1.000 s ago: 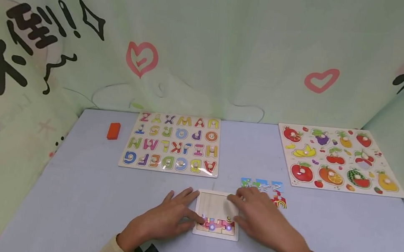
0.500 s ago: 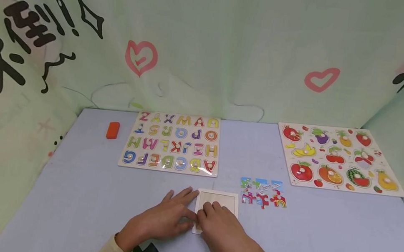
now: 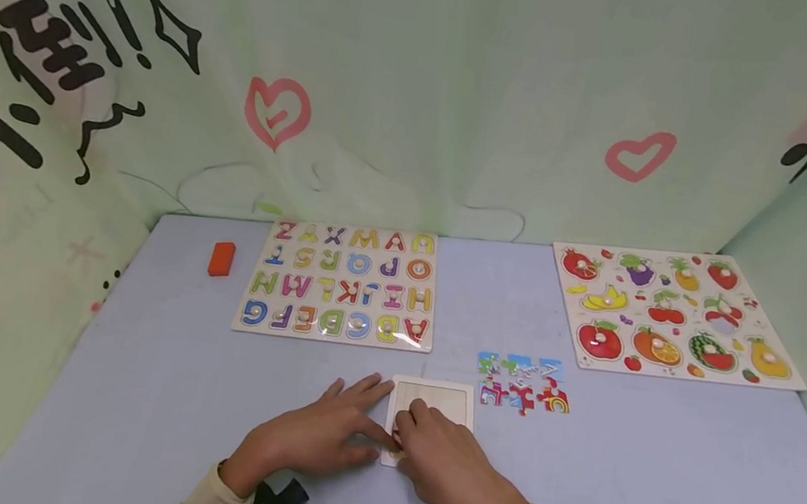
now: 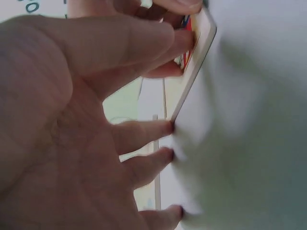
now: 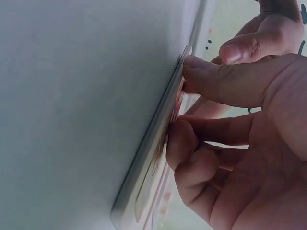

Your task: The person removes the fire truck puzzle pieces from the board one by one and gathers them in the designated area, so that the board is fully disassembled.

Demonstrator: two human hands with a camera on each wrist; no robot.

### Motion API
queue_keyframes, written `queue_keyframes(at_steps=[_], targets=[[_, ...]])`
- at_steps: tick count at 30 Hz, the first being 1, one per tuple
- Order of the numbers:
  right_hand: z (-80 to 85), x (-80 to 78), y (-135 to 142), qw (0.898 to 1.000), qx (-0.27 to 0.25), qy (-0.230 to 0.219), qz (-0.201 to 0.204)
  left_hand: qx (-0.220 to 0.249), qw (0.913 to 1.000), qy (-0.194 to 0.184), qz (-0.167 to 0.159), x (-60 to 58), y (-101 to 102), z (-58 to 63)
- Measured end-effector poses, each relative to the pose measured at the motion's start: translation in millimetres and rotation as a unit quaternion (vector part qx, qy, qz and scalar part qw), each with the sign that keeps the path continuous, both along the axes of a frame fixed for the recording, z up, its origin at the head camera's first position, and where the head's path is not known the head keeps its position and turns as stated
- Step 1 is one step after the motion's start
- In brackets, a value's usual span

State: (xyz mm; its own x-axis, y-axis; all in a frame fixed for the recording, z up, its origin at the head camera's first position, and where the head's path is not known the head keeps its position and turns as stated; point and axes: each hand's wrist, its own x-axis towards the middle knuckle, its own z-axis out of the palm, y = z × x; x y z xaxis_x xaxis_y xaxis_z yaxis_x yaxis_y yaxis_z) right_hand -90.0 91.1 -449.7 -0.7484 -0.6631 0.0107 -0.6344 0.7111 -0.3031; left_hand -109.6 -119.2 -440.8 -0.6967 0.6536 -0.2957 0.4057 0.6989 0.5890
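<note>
Puzzle tray lies on table near loose pieces. Left hand spread at its left edge; right hand bent over it, pinching or pressing unclear. Uneven push could jam red piece beneath askew.

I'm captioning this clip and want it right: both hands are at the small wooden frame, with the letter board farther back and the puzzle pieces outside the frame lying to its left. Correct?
Not quite: the puzzle pieces outside the wooden frame lie to its right, as the head view shows. The rest stands.
</note>
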Motion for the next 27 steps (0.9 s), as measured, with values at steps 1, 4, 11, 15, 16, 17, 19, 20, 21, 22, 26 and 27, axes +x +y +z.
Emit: queue_keyframes(at_steps=[1, 4, 11, 15, 16, 17, 19, 20, 21, 22, 26, 27], targets=[[0.2, -0.6, -0.2, 1.0, -0.003, -0.013, -0.004, 0.005, 1.0, -0.002, -0.003, -0.4, -1.7, 0.5], [-0.2, -3.1, -0.3, 0.999, -0.011, -0.041, -0.008, 0.015, 0.9998, -0.011, -0.011, -1.4, -5.5, 2.4], [1.0, -5.6, -0.2, 0.997, -0.047, -0.067, -0.011, 0.017, 0.9996, -0.016, -0.015, -2.8, -8.4, 4.2], [1.6, -5.9, -0.1, 0.996, -0.06, -0.065, -0.013, 0.014, 0.9997, -0.015, -0.012, -3.2, -8.1, 3.7], [1.6, -6.0, -0.1, 0.996, -0.062, -0.065, -0.014, 0.013, 0.9997, -0.015, -0.011, -3.4, -8.0, 3.6], [1.6, -6.2, -0.1, 0.996, -0.065, -0.065, -0.015, 0.012, 0.9998, -0.015, -0.01, -3.5, -7.9, 3.5], [1.4, -6.5, 0.1, 0.995, -0.071, -0.067, -0.019, 0.011, 0.9998, -0.016, -0.008, -3.6, -7.7, 3.5], [1.2, -6.7, 0.2, 0.995, -0.074, -0.067, -0.021, 0.011, 0.9998, -0.017, -0.008, -3.7, -7.6, 3.6], [0.9, -6.8, 0.3, 0.995, -0.077, -0.067, -0.023, 0.011, 0.9998, -0.017, -0.009, -3.7, -7.6, 3.6], [0.7, -6.9, 0.4, 0.994, -0.081, -0.067, -0.023, 0.012, 0.9997, -0.017, -0.01, -3.7, -7.5, 3.6], [-0.2, -6.8, 0.8, 0.993, -0.091, -0.07, -0.025, 0.013, 0.9996, -0.019, -0.015, -3.5, -7.4, 3.4], [-0.3, -6.7, 0.9, 0.993, -0.093, -0.072, -0.025, 0.012, 0.9996, -0.02, -0.015, -3.5, -7.4, 3.2]])
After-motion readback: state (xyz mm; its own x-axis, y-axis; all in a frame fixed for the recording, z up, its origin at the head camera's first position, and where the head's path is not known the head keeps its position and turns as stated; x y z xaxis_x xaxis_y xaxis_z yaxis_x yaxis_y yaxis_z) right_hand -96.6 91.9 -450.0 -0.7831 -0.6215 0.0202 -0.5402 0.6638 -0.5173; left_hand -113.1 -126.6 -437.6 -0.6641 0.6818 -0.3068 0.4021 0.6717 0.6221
